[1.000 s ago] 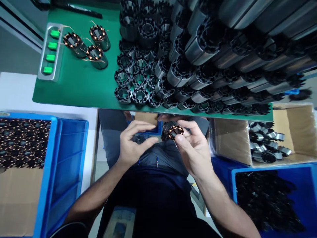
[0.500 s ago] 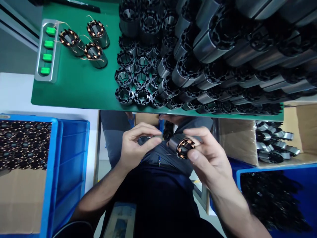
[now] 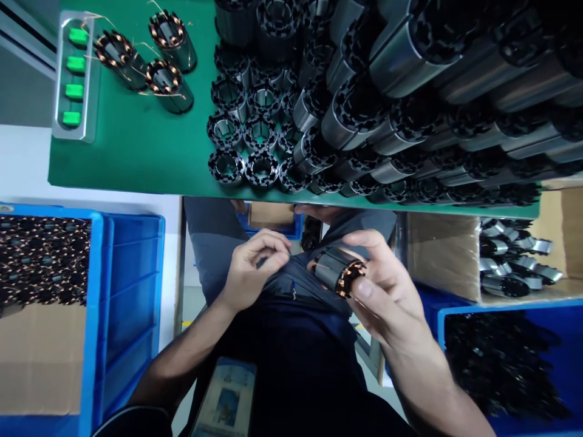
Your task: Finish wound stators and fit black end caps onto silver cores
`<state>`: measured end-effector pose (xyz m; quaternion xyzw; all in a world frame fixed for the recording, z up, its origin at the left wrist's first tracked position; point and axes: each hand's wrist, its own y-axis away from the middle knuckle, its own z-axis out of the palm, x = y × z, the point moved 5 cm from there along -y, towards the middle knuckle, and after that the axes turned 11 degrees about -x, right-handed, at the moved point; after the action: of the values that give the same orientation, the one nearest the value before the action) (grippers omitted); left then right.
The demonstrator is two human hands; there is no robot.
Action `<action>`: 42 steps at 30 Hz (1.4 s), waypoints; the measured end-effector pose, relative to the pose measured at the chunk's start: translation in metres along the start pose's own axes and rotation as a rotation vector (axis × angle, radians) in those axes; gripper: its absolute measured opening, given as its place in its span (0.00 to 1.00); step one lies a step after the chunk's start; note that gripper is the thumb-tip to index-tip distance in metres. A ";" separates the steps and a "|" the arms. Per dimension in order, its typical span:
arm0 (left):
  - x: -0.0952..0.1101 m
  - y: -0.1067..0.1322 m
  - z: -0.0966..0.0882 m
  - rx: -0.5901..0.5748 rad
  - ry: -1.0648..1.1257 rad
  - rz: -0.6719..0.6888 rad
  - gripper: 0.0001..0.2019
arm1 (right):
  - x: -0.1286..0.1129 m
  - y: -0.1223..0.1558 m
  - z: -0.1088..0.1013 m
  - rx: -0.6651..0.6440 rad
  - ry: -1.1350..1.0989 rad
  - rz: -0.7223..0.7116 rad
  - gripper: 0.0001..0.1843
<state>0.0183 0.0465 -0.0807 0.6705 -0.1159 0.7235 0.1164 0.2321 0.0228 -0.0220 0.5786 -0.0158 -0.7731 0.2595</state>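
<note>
**Wound core in right hand, rolled more side-on; left fingertips now pinched**

Vs 1 s ago: wound core [image 3: 334, 267] sits lower in view and shows more of its grey side wall, copper end angled down-right. It's above the lap, in front of the green board [image 3: 127, 149]. Right hand [image 3: 387, 288] grips it, thumb at the copper end, index arched above. Left hand [image 3: 252, 270] was spread with a clear thumb-to-index gap; tips are now drawn together, just beside the core but apart from it. Board contents ride higher in view; the black bar at top left has left the frame. Three wound cores [image 3: 168, 85] still stand beside the metal holder [image 3: 75, 76] with green blocks.

Hard to see: can't tell if a fine wire is between the left fingertips. Right hand's other fingers mostly hidden behind the core. Stacked bare cores [image 3: 350, 118] run off the top and right, upper ones too dark to separate. Left blue bin [image 3: 127, 291] is cut by the frame edge. Black parts [image 3: 496, 364] in the right blue bin [image 3: 565, 331] blur together.
</note>
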 end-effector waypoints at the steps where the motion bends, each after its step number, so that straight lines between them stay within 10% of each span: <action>1: -0.002 0.001 -0.006 0.017 -0.024 -0.029 0.16 | -0.003 0.000 -0.001 0.028 0.020 -0.005 0.29; 4: 0.018 0.000 -0.017 0.023 -0.157 0.077 0.15 | -0.011 -0.005 0.001 0.063 0.087 -0.017 0.27; 8: 0.070 -0.004 -0.001 -0.062 -0.515 0.379 0.40 | -0.011 -0.010 0.011 0.052 0.116 -0.036 0.28; 11: 0.085 -0.007 0.012 -0.072 -0.659 0.397 0.30 | -0.009 -0.010 0.016 0.009 0.104 -0.036 0.29; 15: 0.083 -0.006 0.017 -0.109 -0.650 0.349 0.26 | -0.021 -0.010 0.009 0.003 0.299 -0.117 0.30; 19: 0.084 -0.003 0.022 -0.097 -0.705 0.472 0.20 | -0.037 -0.010 0.000 0.050 0.509 -0.319 0.07; 26: 0.090 -0.002 0.013 0.145 -0.652 0.396 0.14 | -0.022 -0.003 -0.026 0.405 0.259 -0.416 0.09; 33: 0.087 -0.002 0.012 0.178 -0.594 0.370 0.16 | -0.026 0.001 0.013 0.121 0.575 -0.522 0.04; 42: 0.081 -0.006 0.027 0.002 -0.563 0.474 0.14 | -0.030 0.001 0.011 0.207 0.489 -0.540 0.04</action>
<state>0.0400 0.0442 0.0022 0.7978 -0.2947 0.5178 -0.0918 0.2281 0.0313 0.0083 0.7526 0.1215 -0.6469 -0.0175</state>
